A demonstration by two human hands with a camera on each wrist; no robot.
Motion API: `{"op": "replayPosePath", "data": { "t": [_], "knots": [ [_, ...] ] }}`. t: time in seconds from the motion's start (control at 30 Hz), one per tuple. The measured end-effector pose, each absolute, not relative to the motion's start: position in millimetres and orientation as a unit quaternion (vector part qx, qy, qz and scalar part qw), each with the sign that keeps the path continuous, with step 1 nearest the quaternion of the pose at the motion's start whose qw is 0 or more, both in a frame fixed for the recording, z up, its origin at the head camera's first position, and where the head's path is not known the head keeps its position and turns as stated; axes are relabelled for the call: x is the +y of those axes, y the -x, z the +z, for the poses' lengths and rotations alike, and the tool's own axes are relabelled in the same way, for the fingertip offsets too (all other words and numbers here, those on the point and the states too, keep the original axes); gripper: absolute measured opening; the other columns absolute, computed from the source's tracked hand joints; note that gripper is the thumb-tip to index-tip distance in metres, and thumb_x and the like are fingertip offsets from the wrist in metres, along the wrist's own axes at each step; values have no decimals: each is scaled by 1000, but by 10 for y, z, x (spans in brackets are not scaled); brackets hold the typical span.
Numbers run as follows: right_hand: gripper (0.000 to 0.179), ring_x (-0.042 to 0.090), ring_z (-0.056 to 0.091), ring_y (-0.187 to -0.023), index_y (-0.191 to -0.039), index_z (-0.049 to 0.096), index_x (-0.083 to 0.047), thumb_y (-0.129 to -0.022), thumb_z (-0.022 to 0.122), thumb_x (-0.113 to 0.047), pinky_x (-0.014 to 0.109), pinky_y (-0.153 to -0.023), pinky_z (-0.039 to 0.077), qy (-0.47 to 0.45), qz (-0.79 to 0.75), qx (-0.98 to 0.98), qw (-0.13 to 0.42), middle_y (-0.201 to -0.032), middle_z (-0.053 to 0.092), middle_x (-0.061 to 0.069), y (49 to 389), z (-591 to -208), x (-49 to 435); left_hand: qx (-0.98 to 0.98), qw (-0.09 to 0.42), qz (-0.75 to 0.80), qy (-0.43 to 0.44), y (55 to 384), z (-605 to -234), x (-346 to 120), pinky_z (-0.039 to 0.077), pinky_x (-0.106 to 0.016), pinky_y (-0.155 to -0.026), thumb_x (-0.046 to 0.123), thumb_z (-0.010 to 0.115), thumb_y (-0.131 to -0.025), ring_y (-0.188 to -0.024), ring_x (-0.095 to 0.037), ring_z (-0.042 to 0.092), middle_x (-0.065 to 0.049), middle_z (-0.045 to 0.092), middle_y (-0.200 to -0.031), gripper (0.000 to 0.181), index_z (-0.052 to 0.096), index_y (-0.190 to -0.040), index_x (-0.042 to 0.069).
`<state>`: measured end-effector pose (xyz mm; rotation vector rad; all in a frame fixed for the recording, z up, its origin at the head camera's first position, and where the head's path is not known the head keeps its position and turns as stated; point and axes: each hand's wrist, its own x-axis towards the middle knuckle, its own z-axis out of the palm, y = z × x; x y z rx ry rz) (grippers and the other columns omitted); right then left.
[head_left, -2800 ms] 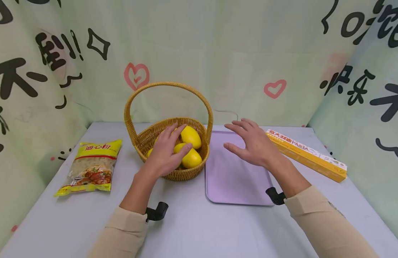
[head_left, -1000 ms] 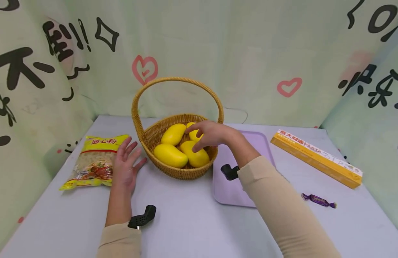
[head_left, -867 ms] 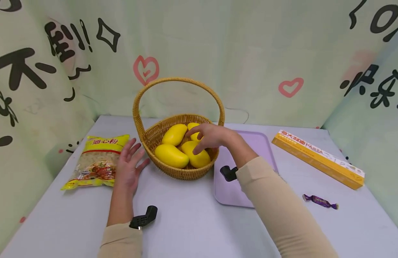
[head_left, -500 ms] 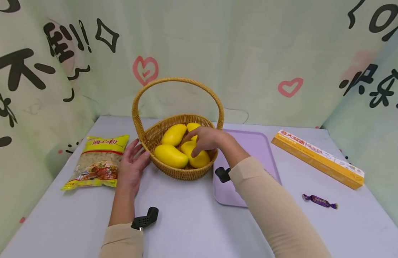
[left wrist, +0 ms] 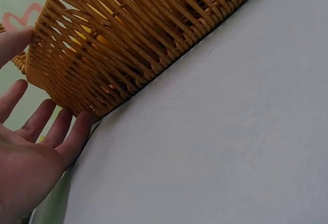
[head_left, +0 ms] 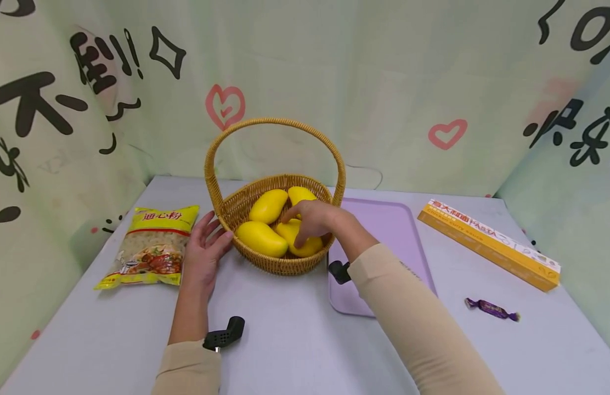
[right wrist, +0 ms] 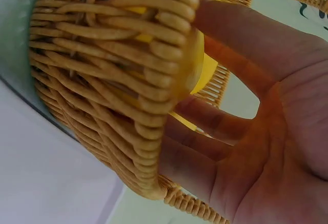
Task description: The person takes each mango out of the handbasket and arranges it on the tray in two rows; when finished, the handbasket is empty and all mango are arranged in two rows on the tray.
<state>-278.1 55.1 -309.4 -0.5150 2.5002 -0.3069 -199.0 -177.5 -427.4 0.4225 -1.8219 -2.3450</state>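
The left hand rested, fingers apart, against the basket; the right hand gripped the front-right mango inside the rim, with open room beneath the handle and the tray just beside

On the bench, the wicker basket stands toward the back, with the macaroni bag to its left and the tray just to its right. In the basket lie a back left mango, a back right mango, a front left mango and a front right mango. The left hand is between bag and basket, touching the latter's left side; the right hand is over the front right mango. The pasta box lies right of the tray, the wrapped candy before the box. Behind the bench hangs the curtain.
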Motion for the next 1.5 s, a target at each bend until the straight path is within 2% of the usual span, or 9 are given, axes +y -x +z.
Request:
{"op": "replayPosePath", "data": {
  "t": [0.37, 0.43, 0.5, 0.6, 0.63, 0.77, 0.93, 1.2, 1.5],
  "knots": [
    [64, 28, 47, -124, -147, 59, -30, -87, 79, -16, 35, -86, 48, 218, -153, 932, 244, -164, 40, 9, 2797, -2961, 679, -618, 65, -770, -144, 1979, -4258, -1763, 47, -33, -116, 12, 69, -99, -147, -19, 44, -3, 39, -164, 71, 37, -160, 31],
    [64, 28, 48, -128, -147, 59, -29, -88, 80, -16, 35, -91, 51, 218, -165, 931, 241, -163, 41, 10, 2785, -2929, 692, -617, 64, -771, -143, 1979, -4262, -1765, 47, -32, -115, 13, 69, -99, -147, -19, 44, -3, 39, -163, 71, 37, -160, 31],
    [65, 28, 50, -129, -147, 58, -29, -88, 80, -16, 34, -89, 56, 219, -174, 930, 237, -160, 43, 11, 2770, -2889, 705, -617, 64, -772, -141, 1979, -4265, -1769, 47, -32, -115, 13, 69, -99, -146, -19, 44, -3, 39, -163, 71, 37, -161, 30],
    [65, 29, 59, -118, -148, 57, -29, -88, 79, -16, 34, -83, 61, 220, -185, 928, 237, -155, 47, 13, 2744, -2823, 732, -618, 63, -771, -136, 1979, -4268, -1772, 47, -33, -116, 12, 68, -100, -147, -19, 43, -3, 39, -164, 71, 36, -161, 30],
    [65, 29, 61, -112, -148, 57, -29, -88, 79, -17, 32, -78, 61, 221, -188, 928, 235, -154, 48, 13, 2737, -2801, 743, -619, 62, -771, -135, 1978, -4269, -1773, 46, -34, -116, 12, 68, -100, -147, -19, 43, -3, 38, -164, 71, 36, -161, 30],
    [65, 27, 64, -93, -149, 56, -30, -89, 79, -19, 32, -75, 59, 226, -200, 925, 230, -152, 49, 14, 2711, -2725, 799, -621, 61, -769, -134, 1977, -4274, -1773, 48, -31, -115, 11, 68, -100, -147, -20, 43, -4, 38, -164, 72, 35, -162, 29],
    [66, 26, 64, -98, -150, 54, -32, -89, 79, -21, 34, -76, 59, 226, -221, 923, 220, -156, 48, 10, 2664, -2641, 888, -622, 57, -769, -136, 1976, -4269, -1775, 51, -26, -110, 11, 67, -101, -146, -20, 43, -3, 38, -164, 71, 35, -162, 30],
    [64, 28, 63, -106, -149, 56, -30, -90, 80, -21, 36, -78, 61, 222, -244, 923, 197, -156, 49, 5, 2576, -2558, 1035, -619, 49, -772, -136, 1962, -4237, -1779, 46, -36, -117, 12, 66, -101, -147, -20, 42, -3, 35, -165, 71, 35, -161, 33],
    [64, 28, 60, -102, -147, 58, -27, -89, 80, -18, 36, -78, 59, 249, -242, 921, 177, -147, 56, 3, 2429, -2492, 1237, -624, 50, -767, -138, 1954, -4223, -1733, 50, -30, -111, 13, 67, -101, -145, -19, 44, -2, 37, -164, 70, 36, -161, 32]
  ]
}}
